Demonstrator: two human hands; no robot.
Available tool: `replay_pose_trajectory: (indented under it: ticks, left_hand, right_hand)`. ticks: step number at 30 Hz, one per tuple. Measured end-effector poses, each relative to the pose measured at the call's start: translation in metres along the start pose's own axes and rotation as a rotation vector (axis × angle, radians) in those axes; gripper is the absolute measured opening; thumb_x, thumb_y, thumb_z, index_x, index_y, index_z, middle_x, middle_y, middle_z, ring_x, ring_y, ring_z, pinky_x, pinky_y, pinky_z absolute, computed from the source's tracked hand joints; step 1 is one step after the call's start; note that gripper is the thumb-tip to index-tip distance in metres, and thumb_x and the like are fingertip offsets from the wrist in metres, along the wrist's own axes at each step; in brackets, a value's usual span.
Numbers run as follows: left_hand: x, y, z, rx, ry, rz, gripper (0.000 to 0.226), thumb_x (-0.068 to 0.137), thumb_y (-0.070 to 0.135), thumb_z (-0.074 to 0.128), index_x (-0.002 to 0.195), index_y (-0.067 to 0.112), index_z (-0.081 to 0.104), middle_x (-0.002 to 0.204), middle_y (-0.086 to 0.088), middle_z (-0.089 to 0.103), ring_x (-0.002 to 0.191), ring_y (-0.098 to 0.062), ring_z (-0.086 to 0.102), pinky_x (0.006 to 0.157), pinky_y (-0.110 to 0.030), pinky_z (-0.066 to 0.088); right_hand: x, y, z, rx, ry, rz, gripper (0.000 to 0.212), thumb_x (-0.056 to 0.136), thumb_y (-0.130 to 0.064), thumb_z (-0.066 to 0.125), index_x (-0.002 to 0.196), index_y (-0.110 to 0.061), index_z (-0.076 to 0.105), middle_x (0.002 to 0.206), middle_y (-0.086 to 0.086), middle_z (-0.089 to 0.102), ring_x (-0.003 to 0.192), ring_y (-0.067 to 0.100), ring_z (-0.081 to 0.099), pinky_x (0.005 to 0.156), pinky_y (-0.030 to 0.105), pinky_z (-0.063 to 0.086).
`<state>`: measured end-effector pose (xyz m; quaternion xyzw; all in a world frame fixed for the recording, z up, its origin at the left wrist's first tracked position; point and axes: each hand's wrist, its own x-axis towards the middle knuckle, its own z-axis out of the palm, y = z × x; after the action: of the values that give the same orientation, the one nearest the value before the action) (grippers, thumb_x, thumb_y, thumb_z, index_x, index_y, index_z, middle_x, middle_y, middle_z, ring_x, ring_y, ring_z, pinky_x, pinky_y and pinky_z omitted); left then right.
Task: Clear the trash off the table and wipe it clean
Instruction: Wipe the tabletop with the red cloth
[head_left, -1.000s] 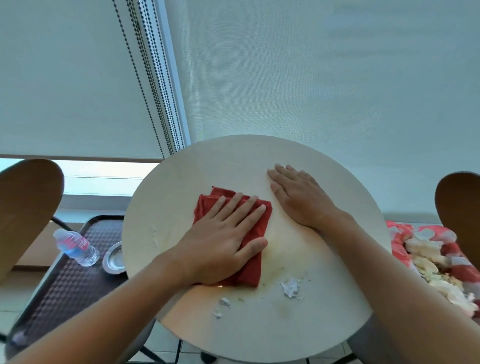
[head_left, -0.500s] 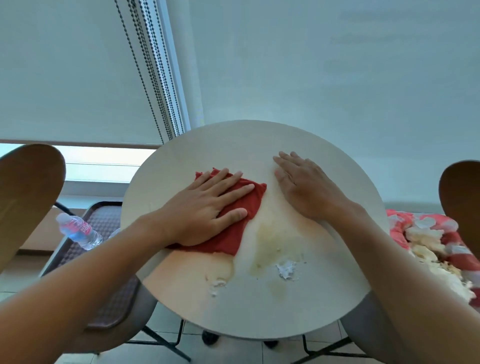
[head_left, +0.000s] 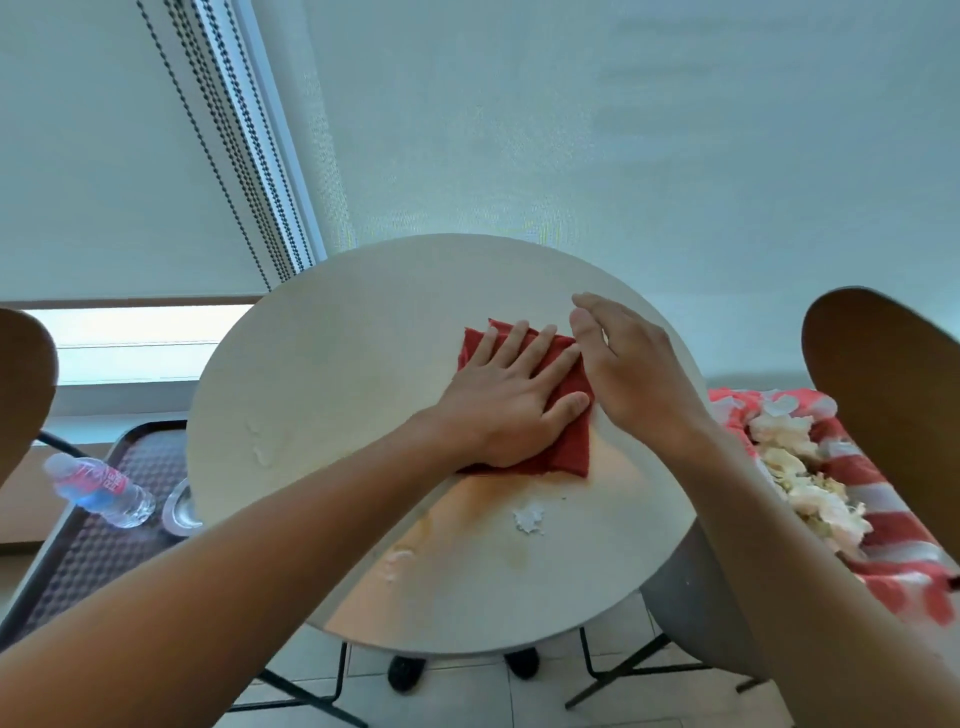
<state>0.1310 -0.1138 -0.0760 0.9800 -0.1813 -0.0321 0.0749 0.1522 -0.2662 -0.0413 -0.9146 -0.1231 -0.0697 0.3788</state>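
A round pale table (head_left: 337, 364) fills the middle of the view. My left hand (head_left: 506, 400) lies flat with straight fingers on a folded red cloth (head_left: 569, 441), pressing it to the tabletop right of centre. My right hand (head_left: 628, 374) hovers just right of the cloth, fingers relaxed and slightly lifted off the table, holding nothing. A small white crumpled scrap (head_left: 529, 518) lies below the cloth. Yellowish smears (head_left: 415, 530) and a whitish blob (head_left: 397, 558) mark the near part of the table. A faint wet patch (head_left: 260, 447) shows at the left.
A dark tray (head_left: 93, 530) on the left chair holds a plastic water bottle (head_left: 98, 488) and a small metal dish (head_left: 179, 509). A red and white bag (head_left: 852, 499) with crumpled trash sits at the right. Brown chair backs (head_left: 883, 389) flank the table; blinds hang behind.
My left hand has slid the red cloth to the right across the table. My right hand has lifted off the tabletop and now sits beside the cloth.
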Motion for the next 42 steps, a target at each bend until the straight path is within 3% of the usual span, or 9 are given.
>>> replay_pose_trajectory:
  ticks: [2,4,7,10,13,22,29,35,42]
  left_hand:
    - [-0.005,0.013,0.002,-0.068,0.004,0.049,0.063,0.100,0.059,0.005,0.158,0.035,-0.001,0.167,0.001,-0.004,0.153,-0.021,-0.010,0.123,-0.050,-0.004]
    - [-0.013,0.015,-0.007,-0.294,0.040,0.119,0.056,0.103,0.050,0.013,0.156,0.033,0.019,0.165,0.004,0.017,0.153,-0.016,0.009,0.124,-0.044,0.007]
    - [-0.028,-0.016,-0.028,-0.578,0.155,0.054,0.037,0.106,0.030,0.036,0.139,0.024,0.052,0.143,0.006,0.054,0.133,-0.005,0.044,0.109,-0.013,0.026]
    - [-0.040,-0.072,-0.030,-0.311,0.220,-0.086,0.041,0.106,0.028,0.038,0.146,0.021,0.042,0.156,0.001,0.038,0.148,-0.009,0.022,0.119,-0.020,0.010]
    - [-0.045,-0.109,-0.026,-0.198,0.102,-0.195,0.049,0.107,0.036,0.028,0.153,0.019,0.030,0.162,-0.001,0.026,0.151,-0.013,0.012,0.121,-0.030,0.005]
    - [-0.033,-0.118,-0.021,-0.193,0.150,-0.090,0.049,0.108,0.034,0.025,0.153,0.017,0.033,0.162,0.000,0.027,0.151,-0.013,0.016,0.124,-0.036,0.012]
    - [-0.038,-0.109,-0.019,-0.208,0.159,-0.035,0.048,0.107,0.035,0.028,0.151,0.016,0.038,0.160,-0.001,0.031,0.150,-0.014,0.019,0.121,-0.031,0.012]
    - [-0.039,-0.109,-0.015,-0.207,0.156,-0.051,0.050,0.107,0.038,0.027,0.151,0.018,0.037,0.161,0.001,0.030,0.151,-0.014,0.017,0.124,-0.035,0.012]
    - [-0.042,-0.111,-0.013,-0.212,0.144,-0.055,0.050,0.107,0.039,0.025,0.151,0.020,0.035,0.162,0.004,0.027,0.151,-0.012,0.014,0.124,-0.034,0.010]
  right_hand:
    - [-0.011,-0.006,0.001,0.056,0.013,0.040,0.041,0.106,-0.036,0.040,0.139,-0.019,0.057,0.144,-0.005,0.056,0.136,0.009,0.045,0.109,0.020,0.030]
    - [-0.023,-0.012,0.007,0.102,-0.004,0.072,0.042,0.106,-0.042,0.037,0.134,-0.019,0.059,0.134,-0.009,0.059,0.132,0.011,0.048,0.108,0.023,0.033]
    - [-0.036,-0.017,0.025,-0.027,-0.128,0.131,0.061,0.103,-0.056,0.028,0.146,-0.015,0.045,0.153,0.007,0.044,0.144,0.022,0.034,0.121,0.042,0.023]
    - [-0.040,-0.024,0.047,-0.326,-0.274,0.198,0.084,0.096,-0.071,0.011,0.161,-0.017,0.012,0.169,0.009,0.002,0.155,0.024,-0.006,0.125,0.047,-0.006]
    - [-0.031,-0.038,0.062,-0.472,-0.299,0.212,0.095,0.090,-0.080,0.002,0.161,-0.019,-0.003,0.168,0.011,-0.013,0.152,0.030,-0.022,0.121,0.053,-0.014]
    - [-0.033,-0.061,0.091,-0.567,-0.361,-0.122,0.075,0.095,-0.074,0.008,0.160,-0.037,-0.001,0.169,-0.001,-0.005,0.154,0.020,-0.015,0.124,0.047,-0.008]
    - [-0.041,-0.037,0.058,-0.585,-0.414,-0.215,0.060,0.100,-0.066,0.013,0.156,-0.050,0.001,0.168,-0.015,-0.003,0.153,0.006,-0.011,0.126,0.036,-0.004]
    - [-0.041,-0.003,0.020,-0.557,-0.385,-0.041,0.058,0.101,-0.062,0.020,0.157,-0.049,0.009,0.168,-0.017,-0.001,0.153,0.004,-0.009,0.125,0.032,-0.005]
    - [-0.083,-0.017,0.032,-0.533,-0.197,0.220,0.060,0.102,-0.056,0.018,0.159,-0.040,0.011,0.169,-0.007,-0.001,0.155,0.014,-0.008,0.125,0.042,-0.004]
